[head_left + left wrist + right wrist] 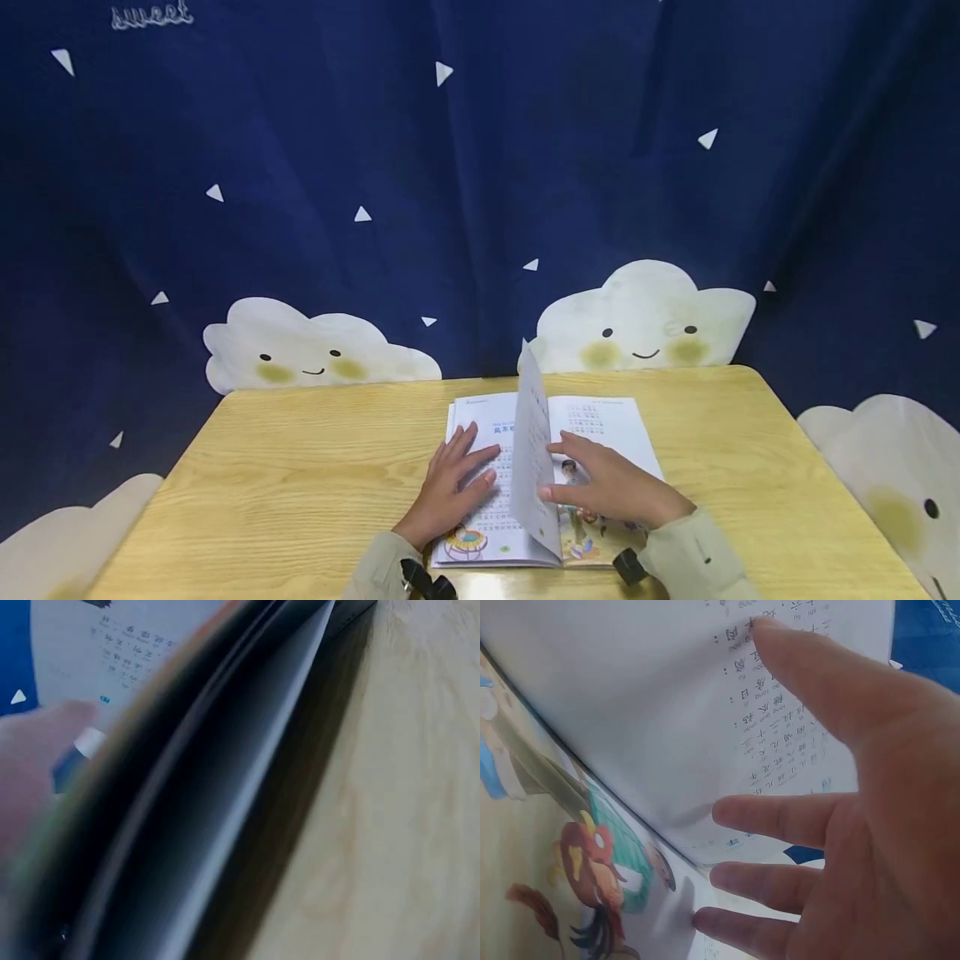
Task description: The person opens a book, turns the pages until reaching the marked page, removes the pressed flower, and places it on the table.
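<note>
An illustrated book (480, 408) lies spread on the table, with one page (531, 458) standing nearly upright at its middle. My left hand (450, 487) rests on the left-hand page with its fingers spread. From the right, my right hand (611, 483) touches the raised page with thumb and fingertips, its fingers extended. In the right wrist view, the straight fingers (772, 814) lie against the printed page (667, 712), above a picture of a rooster (589, 862). The left wrist view is filled by blurred page edges (247, 772), and only part of that hand shows.
The book lies on a light wooden table (315, 467). A dark blue curtain (480, 183) with white triangles and smiling clouds hangs behind it. Dark wrist devices sit at the left cuff (427, 581) and the right cuff (630, 567).
</note>
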The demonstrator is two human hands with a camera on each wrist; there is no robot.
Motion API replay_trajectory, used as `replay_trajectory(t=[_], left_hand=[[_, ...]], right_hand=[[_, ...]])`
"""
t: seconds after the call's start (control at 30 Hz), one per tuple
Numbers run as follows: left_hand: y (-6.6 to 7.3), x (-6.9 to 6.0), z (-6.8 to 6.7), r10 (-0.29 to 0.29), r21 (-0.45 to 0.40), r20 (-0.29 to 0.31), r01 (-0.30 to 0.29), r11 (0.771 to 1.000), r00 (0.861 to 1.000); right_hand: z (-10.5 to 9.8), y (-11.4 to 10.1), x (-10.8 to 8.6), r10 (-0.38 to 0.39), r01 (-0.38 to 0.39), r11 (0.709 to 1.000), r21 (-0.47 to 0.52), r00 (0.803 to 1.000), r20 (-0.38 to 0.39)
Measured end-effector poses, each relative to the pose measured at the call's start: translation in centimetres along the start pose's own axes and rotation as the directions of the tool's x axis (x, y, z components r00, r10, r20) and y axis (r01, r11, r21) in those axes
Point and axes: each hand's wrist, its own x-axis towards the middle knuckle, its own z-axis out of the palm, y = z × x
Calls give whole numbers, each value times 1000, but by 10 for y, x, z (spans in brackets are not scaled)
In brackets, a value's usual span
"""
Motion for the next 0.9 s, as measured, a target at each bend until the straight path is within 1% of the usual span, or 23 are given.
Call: replay_trajectory(t=[0.1, 0.13, 0.2, 0.23, 0.3, 0.4, 0.43, 0.53, 0.67, 0.8, 0.9], left_hand=[[1, 1, 1, -21, -70, 0, 21, 997, 1000], [2, 1, 1, -36, -89, -1, 35, 995, 999], [4, 2, 1, -75, -160, -16, 71, 985, 997], [5, 3, 1, -102, -207, -20, 96, 974, 995], [6, 4, -1, -145, -300, -37, 128, 945, 989], [6, 6, -3, -202, -432, -34, 168, 886, 979], [6, 6, -4, -220, -461, -26, 184, 868, 975], [5, 5, -7, -241, -509, -17, 199, 837, 970], [4, 2, -10, -257, -540, -18, 207, 816, 966], [5, 0, -11, -254, -550, -26, 198, 811, 967], [5, 0, -12, -259, -538, -45, 195, 820, 965]], right_hand=[[4, 1, -2, 16, -16, 1000, -2, 1000, 12], [5, 2, -3, 28, -28, 1000, -6, 1000, 15], [7, 2, -3, 48, -48, 999, -18, 998, 26], [8, 2, -4, 54, -53, 998, -26, 998, 29], [10, 2, -4, 71, -69, 997, -47, 997, 35], [11, 1, -3, 90, -87, 994, -70, 995, 36], [11, 0, -2, 97, -94, 993, -70, 995, 38], [13, -2, -1, 114, -111, 992, -57, 992, 48], [17, -5, 0, 130, -126, 989, -75, 990, 54], [22, -6, 0, 147, -141, 980, -141, 988, 36], [26, -6, 2, 128, -124, 975, -185, 992, 11]])
